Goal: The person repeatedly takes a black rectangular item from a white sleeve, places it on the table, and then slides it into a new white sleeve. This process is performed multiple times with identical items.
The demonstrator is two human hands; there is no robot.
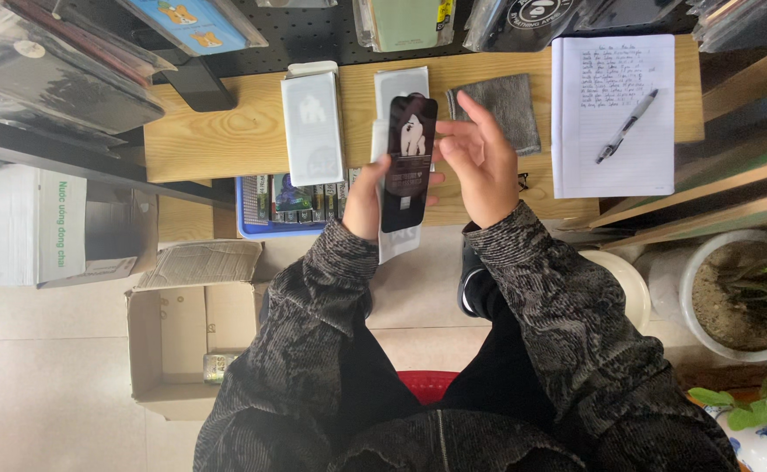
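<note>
Wooden table (217,131) under hanging phone cases, bearing white sleeves, grey cloth (502,105), notebook (615,114) with pen; dark slim package (407,162) upright above lap, gripped from behind by left hand (368,197) for inspection; right hand (480,162) open beside it, fingers spread, grasping nothing.

The left hand (364,203) sits mostly behind the dark phone case (407,163); notebook (613,114) handwriting too small to tell.

glossy plastic sleeve (407,166), matt wood desk (217,131)

A grey cloth (497,109) lies beside a lined notebook (615,114) (a pen (627,125) on it); cardboard box (174,336) below.
</note>
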